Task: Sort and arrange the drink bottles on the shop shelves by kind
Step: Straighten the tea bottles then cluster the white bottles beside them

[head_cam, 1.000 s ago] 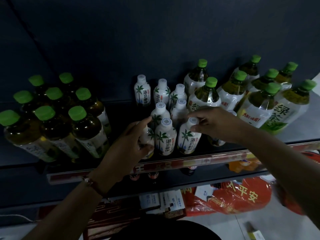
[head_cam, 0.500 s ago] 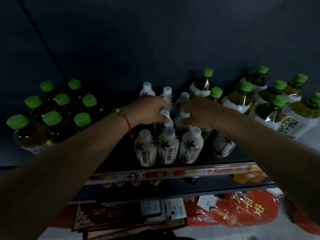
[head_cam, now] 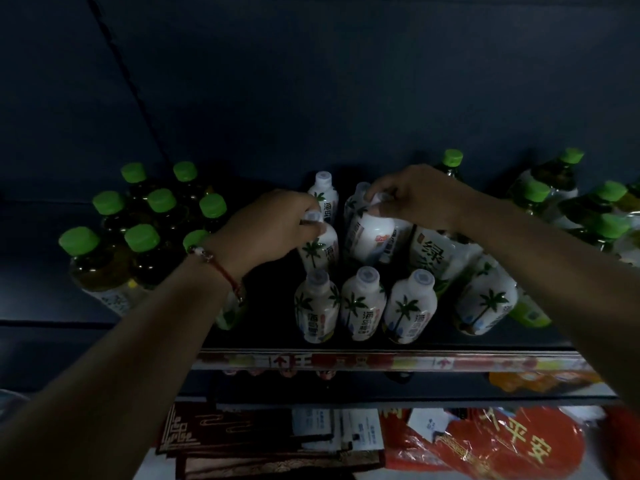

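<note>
Two white coconut bottles are grasped at their caps: left hand (head_cam: 273,230) grips an upright one (head_cam: 320,249), right hand (head_cam: 415,195) a tilted one (head_cam: 372,237).

We saw small white plastic bottles printed with green palm trees in the middle of the dark shelf (head_cam: 381,344). Three stood upright in a front row (head_cam: 362,304), a fourth (head_cam: 485,299) just right of them. Behind, one palm bottle (head_cam: 320,249) was upright and another (head_cam: 372,237) tilted, its cap leaning back. Dark tea bottles with green caps (head_cam: 138,237) clustered at left; paler green-capped tea bottles (head_cam: 554,192) stood at right.
</note>
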`<action>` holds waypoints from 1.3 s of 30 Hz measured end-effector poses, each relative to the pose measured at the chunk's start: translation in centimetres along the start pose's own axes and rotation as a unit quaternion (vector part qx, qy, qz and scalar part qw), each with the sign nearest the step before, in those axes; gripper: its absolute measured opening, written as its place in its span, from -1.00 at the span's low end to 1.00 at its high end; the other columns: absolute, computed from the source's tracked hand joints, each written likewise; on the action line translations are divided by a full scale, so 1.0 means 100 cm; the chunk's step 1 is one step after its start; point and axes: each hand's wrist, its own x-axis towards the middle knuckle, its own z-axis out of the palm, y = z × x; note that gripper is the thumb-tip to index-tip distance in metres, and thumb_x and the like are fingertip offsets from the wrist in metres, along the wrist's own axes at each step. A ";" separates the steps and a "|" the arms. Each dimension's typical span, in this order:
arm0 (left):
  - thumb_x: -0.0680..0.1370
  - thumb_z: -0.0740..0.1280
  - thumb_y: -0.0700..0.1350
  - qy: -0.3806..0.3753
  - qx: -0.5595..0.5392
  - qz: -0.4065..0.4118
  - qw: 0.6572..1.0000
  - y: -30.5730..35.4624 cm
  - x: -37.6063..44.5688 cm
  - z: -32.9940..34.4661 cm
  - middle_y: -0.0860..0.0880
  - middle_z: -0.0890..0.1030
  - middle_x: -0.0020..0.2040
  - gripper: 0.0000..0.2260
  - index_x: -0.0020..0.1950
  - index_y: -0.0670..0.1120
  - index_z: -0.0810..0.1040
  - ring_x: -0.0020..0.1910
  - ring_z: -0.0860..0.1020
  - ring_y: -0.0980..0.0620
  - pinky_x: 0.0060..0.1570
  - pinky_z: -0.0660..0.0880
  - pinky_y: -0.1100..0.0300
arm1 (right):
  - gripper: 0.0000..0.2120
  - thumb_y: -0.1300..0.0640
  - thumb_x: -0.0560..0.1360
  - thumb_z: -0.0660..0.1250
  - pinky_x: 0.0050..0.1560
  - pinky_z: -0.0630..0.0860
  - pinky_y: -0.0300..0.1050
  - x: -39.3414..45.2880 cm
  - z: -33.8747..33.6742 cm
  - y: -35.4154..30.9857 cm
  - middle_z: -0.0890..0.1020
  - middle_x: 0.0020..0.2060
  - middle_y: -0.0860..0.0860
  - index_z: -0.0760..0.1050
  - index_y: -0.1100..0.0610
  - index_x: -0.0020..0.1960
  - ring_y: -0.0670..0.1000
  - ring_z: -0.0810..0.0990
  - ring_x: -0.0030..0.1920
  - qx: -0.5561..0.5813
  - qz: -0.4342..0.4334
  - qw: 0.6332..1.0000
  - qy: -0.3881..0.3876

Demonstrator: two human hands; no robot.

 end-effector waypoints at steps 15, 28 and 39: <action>0.65 0.25 -0.01 -0.037 -0.024 0.013 0.999 -0.008 -0.019 0.033 0.05 0.52 0.18 -0.66 0.44 0.12 0.47 0.21 0.49 0.07 0.11 0.38 0.22 | -0.75 0.24 0.43 0.45 -0.20 0.36 -0.53 0.010 0.035 -0.002 0.62 -0.17 -0.30 0.63 -0.08 0.00 -0.41 0.54 -0.17 0.041 -0.029 0.991 -0.123; 0.55 0.39 0.06 0.043 -0.080 -0.002 0.996 0.018 -0.110 0.093 0.08 0.22 0.49 -0.13 0.46 0.46 -0.27 0.22 0.51 0.05 -0.05 0.42 0.30 | -0.62 0.17 0.47 0.45 0.18 0.53 -0.19 -0.009 0.037 0.010 0.62 0.15 -0.21 0.56 -0.13 0.24 -0.28 0.57 0.14 0.172 0.021 0.977 -0.124; 0.49 0.49 -0.02 0.059 -0.084 0.017 0.995 0.000 -0.098 0.100 0.19 0.21 0.45 -0.08 0.53 0.41 -0.13 0.33 0.18 0.36 0.22 0.28 0.28 | -0.42 -0.09 0.44 0.44 -0.10 0.35 -0.38 -0.116 0.052 0.005 0.52 0.27 -0.12 0.34 -0.15 0.41 -0.31 0.43 -0.04 -0.009 0.080 0.994 -0.067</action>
